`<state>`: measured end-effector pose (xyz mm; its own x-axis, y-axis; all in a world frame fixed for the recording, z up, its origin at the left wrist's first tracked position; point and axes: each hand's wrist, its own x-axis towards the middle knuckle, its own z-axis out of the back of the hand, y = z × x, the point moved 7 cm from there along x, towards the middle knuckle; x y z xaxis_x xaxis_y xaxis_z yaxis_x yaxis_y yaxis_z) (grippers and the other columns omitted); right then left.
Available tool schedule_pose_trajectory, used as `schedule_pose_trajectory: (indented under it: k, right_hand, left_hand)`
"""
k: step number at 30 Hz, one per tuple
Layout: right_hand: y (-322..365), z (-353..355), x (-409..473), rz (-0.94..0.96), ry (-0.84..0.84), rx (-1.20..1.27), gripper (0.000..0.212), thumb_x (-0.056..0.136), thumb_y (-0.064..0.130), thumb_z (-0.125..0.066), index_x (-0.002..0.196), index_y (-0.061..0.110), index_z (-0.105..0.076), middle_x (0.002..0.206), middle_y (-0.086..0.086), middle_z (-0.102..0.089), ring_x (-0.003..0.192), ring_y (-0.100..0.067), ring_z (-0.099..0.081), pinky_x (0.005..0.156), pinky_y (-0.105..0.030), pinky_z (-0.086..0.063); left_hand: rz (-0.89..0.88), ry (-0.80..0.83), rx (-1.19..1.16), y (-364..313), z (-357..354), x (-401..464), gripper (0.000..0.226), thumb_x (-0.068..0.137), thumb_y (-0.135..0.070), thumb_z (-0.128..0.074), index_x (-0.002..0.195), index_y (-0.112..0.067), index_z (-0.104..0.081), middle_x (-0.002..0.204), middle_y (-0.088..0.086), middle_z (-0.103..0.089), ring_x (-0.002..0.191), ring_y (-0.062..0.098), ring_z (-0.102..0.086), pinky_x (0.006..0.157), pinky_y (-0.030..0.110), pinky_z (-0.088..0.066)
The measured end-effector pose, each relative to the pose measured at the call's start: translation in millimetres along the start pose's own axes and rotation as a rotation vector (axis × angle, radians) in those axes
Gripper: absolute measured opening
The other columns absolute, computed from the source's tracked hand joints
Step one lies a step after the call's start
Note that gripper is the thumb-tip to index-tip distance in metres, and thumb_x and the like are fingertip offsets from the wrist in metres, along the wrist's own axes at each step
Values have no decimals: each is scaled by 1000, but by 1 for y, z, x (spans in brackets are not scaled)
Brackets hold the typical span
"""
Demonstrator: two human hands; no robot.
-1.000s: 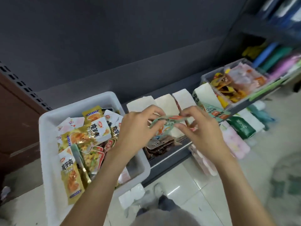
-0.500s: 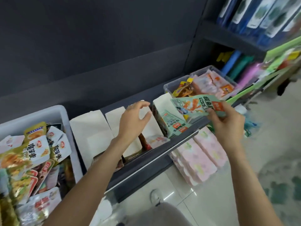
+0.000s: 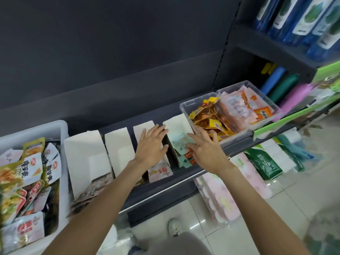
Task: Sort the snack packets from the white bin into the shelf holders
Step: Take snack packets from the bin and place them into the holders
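Note:
The white bin (image 3: 62, 129) stands at the left, full of snack packets (image 3: 31, 172). Several white cardboard holders (image 3: 86, 155) stand in a row on the dark shelf (image 3: 165, 183). My left hand (image 3: 150, 146) lies flat with straight fingers on the third holder (image 3: 141, 128), its fingertips at the edge of the rightmost holder (image 3: 174, 124). My right hand (image 3: 206, 150) rests with spread fingers on the pale green packet (image 3: 179, 142) lying in that rightmost holder. A pink packet (image 3: 160, 172) shows at the front of the third holder.
A clear plastic tub (image 3: 195, 105) of yellow-brown and pink packets sits on the shelf right of the holders. Pink and green tissue packs (image 3: 263, 162) lie below on the tiled floor. Blue packages (image 3: 301, 21) fill the upper right shelf.
My right hand carried the green packet from mid-air down into the rightmost holder and now lies flat on it. My left hand slid right along the holders. The view swung right.

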<state>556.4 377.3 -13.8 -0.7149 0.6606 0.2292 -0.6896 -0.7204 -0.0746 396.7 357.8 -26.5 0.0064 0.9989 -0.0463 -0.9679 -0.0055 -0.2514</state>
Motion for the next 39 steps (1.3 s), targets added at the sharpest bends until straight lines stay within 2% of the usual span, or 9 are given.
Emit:
schedule_pose_trajectory:
  k: [5, 8, 10, 13, 20, 25, 31, 36, 39]
  right_hand:
    - [-4, 40, -2, -122, -130, 370, 32, 86, 16, -52, 116, 15, -65, 119, -4, -64, 114, -28, -55, 93, -45, -41]
    - [3, 73, 4, -235, -212, 706, 32, 93, 27, -42, 108, 14, -67, 97, 0, -72, 82, -16, -67, 71, -31, -56]
    - [26, 89, 14, -227, -192, 772, 33, 93, 34, -42, 102, 16, -69, 87, 4, -73, 72, -9, -67, 65, -23, -54]
    - [79, 92, 33, -128, -43, 766, 16, 94, 24, -54, 103, 21, -67, 87, 6, -73, 72, -6, -66, 68, -23, -55]
    - [247, 81, 77, 154, 246, 759, 21, 98, 28, -47, 110, 28, -65, 107, 13, -69, 86, -3, -63, 81, -20, -50]
    - [342, 64, 117, 195, 288, 619, 29, 97, 24, -46, 123, 23, -59, 123, 3, -61, 106, -18, -58, 80, -29, -45]
    - [390, 20, 183, 108, 305, 473, 41, 96, 30, -47, 135, 14, -46, 130, -8, -55, 116, -27, -52, 86, -35, -45]
    - [407, -18, 216, -69, 313, 351, 65, 86, 39, -65, 136, 9, -38, 124, -14, -58, 115, -33, -52, 93, -38, -43]
    - [410, -18, 219, -196, 247, 491, 52, 81, 29, -73, 125, 11, -51, 119, -9, -63, 109, -28, -58, 89, -37, -48]
  left_hand:
    - [14, -62, -164, -2, 19, -3, 46, 95, -34, -49, 140, -26, -42, 145, -4, -44, 139, 15, -28, 117, 39, -18]
    - [80, -296, -343, 6, 63, -29, 25, 91, -28, -57, 116, -29, -61, 98, -14, -67, 100, 9, -57, 89, 30, -46]
    - [114, -400, -407, 17, 90, -59, 14, 90, -27, -59, 103, -29, -63, 79, -15, -63, 79, 4, -57, 73, 19, -47]
    - [167, -391, -480, 46, 112, -110, 11, 90, -26, -60, 99, -32, -61, 72, -17, -58, 78, 2, -57, 64, 2, -38]
    - [352, -432, -324, 178, 112, -237, 22, 86, -22, -62, 107, -23, -66, 89, -9, -69, 80, 4, -61, 69, 18, -47]
    - [648, -374, -153, 280, 82, -291, 33, 81, -18, -71, 114, -16, -64, 115, 7, -64, 103, 30, -60, 80, 36, -48]
    - [552, -198, -60, 309, 71, -283, 49, 90, -37, -56, 136, -24, -45, 143, -1, -43, 132, 22, -38, 110, 39, -33]
    - [470, -122, 32, 313, 68, -280, 51, 96, -40, -44, 144, -26, -34, 148, -2, -34, 134, 19, -33, 111, 34, -27]
    - [423, -124, 5, 319, 68, -280, 49, 96, -38, -45, 142, -25, -38, 146, -2, -37, 132, 19, -36, 109, 32, -30]
